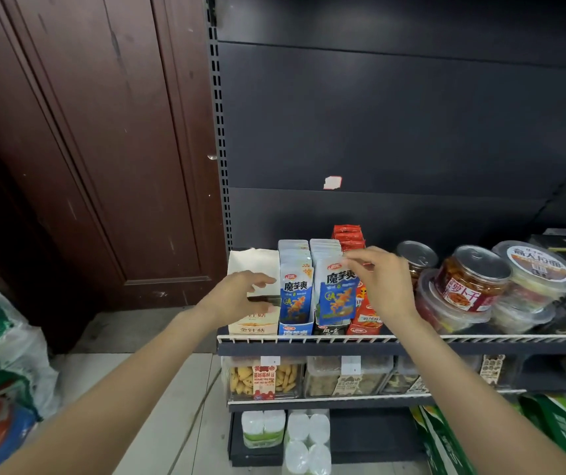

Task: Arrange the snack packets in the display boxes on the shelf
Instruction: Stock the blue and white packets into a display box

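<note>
1. Two rows of blue-and-white snack packets (297,289) stand upright in the display boxes (296,328) at the left end of the shelf (411,344), just behind its white wire front rail (480,338). Each packet has a pale top, dark bold characters and a blue lower half with an orange picture.
2. Your left hand (240,296) sits at the cream box (252,293) just left of the blue rows, fingers spread and loosely curved towards its side; whether they actually grip it, you cannot tell from here.
3. Your right hand (382,286) hovers over the right-hand blue row, fingers bent and drawn together at the packet tops. It seems to pinch one, but the contact is blurred, so that cannot be told for sure.
4. Just right of the blue rows, partly behind your right hand, a red-orange box holds red packets (348,236).
5. Further right stand clear round tubs (470,279) with foil lids, stacked in two tiers.
</note>
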The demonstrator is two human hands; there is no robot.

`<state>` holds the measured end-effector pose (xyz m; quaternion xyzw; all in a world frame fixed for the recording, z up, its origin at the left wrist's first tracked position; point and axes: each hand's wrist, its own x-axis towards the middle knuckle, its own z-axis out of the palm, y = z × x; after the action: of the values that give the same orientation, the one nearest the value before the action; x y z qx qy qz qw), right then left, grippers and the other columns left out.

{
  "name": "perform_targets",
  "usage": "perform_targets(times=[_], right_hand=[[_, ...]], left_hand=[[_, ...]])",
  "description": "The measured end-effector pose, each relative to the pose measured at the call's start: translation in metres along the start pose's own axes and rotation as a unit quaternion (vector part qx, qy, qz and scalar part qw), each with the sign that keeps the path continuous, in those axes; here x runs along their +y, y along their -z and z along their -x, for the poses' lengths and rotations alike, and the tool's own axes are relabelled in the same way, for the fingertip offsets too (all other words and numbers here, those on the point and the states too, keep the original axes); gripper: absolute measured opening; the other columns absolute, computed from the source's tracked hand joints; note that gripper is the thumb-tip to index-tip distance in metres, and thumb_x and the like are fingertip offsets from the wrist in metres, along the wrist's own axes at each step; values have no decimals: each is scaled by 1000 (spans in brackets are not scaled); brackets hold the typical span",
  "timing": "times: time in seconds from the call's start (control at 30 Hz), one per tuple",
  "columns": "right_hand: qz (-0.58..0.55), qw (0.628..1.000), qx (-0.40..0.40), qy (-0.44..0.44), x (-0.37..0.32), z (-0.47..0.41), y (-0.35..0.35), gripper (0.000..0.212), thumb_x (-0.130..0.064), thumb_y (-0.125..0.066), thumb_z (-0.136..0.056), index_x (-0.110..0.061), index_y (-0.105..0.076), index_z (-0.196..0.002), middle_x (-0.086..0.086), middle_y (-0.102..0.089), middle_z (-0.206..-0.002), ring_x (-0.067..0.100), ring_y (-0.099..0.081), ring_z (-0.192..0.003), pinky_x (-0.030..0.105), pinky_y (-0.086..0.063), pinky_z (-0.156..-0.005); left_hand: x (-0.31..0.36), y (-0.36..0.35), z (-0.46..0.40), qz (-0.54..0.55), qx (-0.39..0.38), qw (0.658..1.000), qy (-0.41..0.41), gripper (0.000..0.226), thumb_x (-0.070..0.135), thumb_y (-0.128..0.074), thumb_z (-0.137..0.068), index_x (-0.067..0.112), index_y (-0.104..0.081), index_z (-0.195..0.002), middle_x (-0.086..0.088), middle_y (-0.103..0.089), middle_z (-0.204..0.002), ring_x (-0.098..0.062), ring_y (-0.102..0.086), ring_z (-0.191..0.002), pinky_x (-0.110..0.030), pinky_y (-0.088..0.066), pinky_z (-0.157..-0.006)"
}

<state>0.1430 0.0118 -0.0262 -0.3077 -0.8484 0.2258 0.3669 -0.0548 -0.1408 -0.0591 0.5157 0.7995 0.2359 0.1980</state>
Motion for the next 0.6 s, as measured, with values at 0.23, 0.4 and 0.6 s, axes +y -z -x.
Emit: perform_targets(times=[0.23, 0.4, 0.6], right_hand=[[18, 999, -27, -10, 7, 0, -21, 17, -21, -66, -85, -14, -74, -99, 1, -73, -95, 11, -65, -83, 30, -53, -77], [10, 998, -57, -9, 8, -8, -44, 17, -18, -65, -86, -12, -74, -100, 3, -73, -96, 15, -66, -85, 25, -49, -74], [35, 992, -120, -9, 11, -16, -70, 19, -17, -62, -89, -12, -72, -104, 6, -72, -99, 19, -65, -86, 26, -46, -73]], left_hand=[[-17, 2, 0, -70, -52, 996, 2, 45, 36, -63, -88, 27, -54, -131, 4, -54, -135, -14, -49, -121, -28, -40, -101], [-22, 3, -2, -57, -66, 996, -14, 39, 35, -55, -93, 23, -55, -130, 3, -56, -132, -13, -50, -119, -23, -39, -97], [-26, 2, -5, -51, -66, 996, -31, 35, 27, -54, -95, 21, -56, -130, 3, -56, -133, -13, -50, -121, -20, -36, -97]])
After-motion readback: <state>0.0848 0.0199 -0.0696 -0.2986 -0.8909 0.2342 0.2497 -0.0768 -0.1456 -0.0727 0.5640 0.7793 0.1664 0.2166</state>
